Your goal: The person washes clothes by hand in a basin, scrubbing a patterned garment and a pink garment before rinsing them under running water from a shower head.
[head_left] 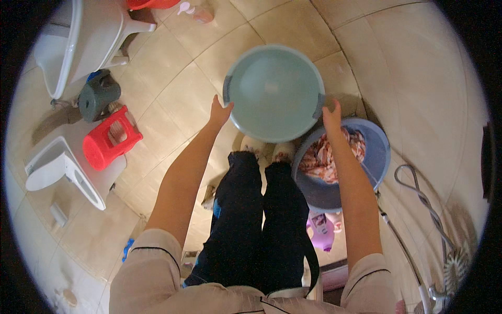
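A round pale green basin (272, 136) is in front of my feet, hiding my toes; its inside looks like it holds water. Grey grips sit on its two sides. My left hand (220, 111) is at the left side, thumb by the rim just under the left grip (227, 90), fingers apart. At the right grip (318, 106), my right hand (332, 116) has its thumb near the edge and a finger stretched outward. Neither hand visibly wraps round a grip. Beneath my right forearm stands a blue-grey tub (377, 146) containing bunched red-and-white cloth (320, 161).
At left are a red stool (102, 149), a white toilet (86, 183), a dark green pail (99, 97) and a white sink-like fixture (94, 47). A pump bottle (197, 13) stands at the far side. Purple bottle (321, 238) and hose (402, 251) lie right, along the tiled wall.
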A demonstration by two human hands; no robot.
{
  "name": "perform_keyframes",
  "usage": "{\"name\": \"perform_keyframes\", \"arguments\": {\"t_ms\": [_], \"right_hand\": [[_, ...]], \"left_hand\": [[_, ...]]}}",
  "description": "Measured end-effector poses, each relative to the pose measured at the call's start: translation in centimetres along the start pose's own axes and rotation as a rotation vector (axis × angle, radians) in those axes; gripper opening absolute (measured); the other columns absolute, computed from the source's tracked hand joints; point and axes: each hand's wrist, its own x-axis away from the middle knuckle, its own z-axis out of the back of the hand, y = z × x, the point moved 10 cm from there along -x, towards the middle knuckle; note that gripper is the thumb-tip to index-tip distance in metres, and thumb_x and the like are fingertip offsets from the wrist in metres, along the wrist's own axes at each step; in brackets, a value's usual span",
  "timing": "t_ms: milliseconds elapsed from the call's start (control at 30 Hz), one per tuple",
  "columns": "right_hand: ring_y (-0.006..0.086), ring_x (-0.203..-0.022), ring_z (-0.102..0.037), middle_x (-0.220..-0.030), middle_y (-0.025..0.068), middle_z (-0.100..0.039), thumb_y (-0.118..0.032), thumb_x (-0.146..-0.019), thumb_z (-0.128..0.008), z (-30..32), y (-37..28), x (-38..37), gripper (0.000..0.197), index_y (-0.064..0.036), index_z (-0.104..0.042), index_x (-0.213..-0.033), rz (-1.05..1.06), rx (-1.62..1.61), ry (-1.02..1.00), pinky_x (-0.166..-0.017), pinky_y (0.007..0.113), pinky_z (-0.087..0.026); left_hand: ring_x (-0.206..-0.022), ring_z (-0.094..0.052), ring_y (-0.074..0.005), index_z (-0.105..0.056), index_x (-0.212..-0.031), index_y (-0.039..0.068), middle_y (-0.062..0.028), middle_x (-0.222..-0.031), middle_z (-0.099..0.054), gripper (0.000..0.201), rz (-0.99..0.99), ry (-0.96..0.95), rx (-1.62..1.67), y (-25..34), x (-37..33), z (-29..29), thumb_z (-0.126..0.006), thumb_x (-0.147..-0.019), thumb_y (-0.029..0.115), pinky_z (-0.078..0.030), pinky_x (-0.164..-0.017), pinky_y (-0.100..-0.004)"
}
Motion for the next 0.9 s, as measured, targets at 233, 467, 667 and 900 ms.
{"name": "perform_keyframes", "arguments": {"t_ms": [233,467,667,900], "right_hand": [[0.0237,-0.088,-0.090,-0.112,0.0137,-0.093,-0.034,-0.127,-0.098,-5.0,2.6,-9.1,0.038,0.0026,-0.090,-0.130,-0.071,-0.130,-0.098,-0.070,0.037,-0.075],[0.0236,-0.088,-0.089,-0.112,0.0133,-0.092,-0.033,-0.127,-0.098,-4.1,1.6,-5.6,0.036,0.0020,-0.090,-0.131,-0.129,-0.218,-0.137,-0.070,0.037,-0.075],[0.0235,-0.089,-0.089,-0.112,0.0129,-0.092,-0.032,-0.127,-0.098,-2.7,-4.4,4.9,0.035,0.0014,-0.090,-0.131,-0.129,-0.296,-0.214,-0.071,0.037,-0.075],[0.0233,-0.089,-0.088,-0.112,0.0125,-0.091,-0.032,-0.127,-0.098,2.5,-19.9,29.5,0.034,0.0008,-0.090,-0.131,-0.111,-0.158,-0.297,-0.071,0.037,-0.075]], "left_hand": [[-0.107,-0.092,-0.0267,-0.092,-0.145,0.001,-0.0140,-0.126,-0.096,0.039,0.036,0.010,0.039,-3.9,-8.1,-1.2,-0.087,-0.126,0.035,-0.073,-0.087,-0.0466],[-0.109,-0.093,-0.0277,-0.092,-0.146,0.001,-0.0145,-0.128,-0.096,0.039,0.046,0.009,0.092,-2.6,-3.1,0.5,-0.087,-0.126,0.035,-0.074,-0.089,-0.0477],[-0.111,-0.093,-0.0286,-0.092,-0.147,0.001,-0.0150,-0.129,-0.096,0.039,0.032,0.035,0.117,4.0,7.6,7.9,-0.087,-0.126,0.034,-0.075,-0.090,-0.0488],[-0.112,-0.093,-0.0297,-0.091,-0.147,0.001,-0.0155,-0.131,-0.096,0.039,0.043,0.061,0.282,15.1,32.6,18.0,-0.088,-0.126,0.033,-0.076,-0.092,-0.0499]]}}
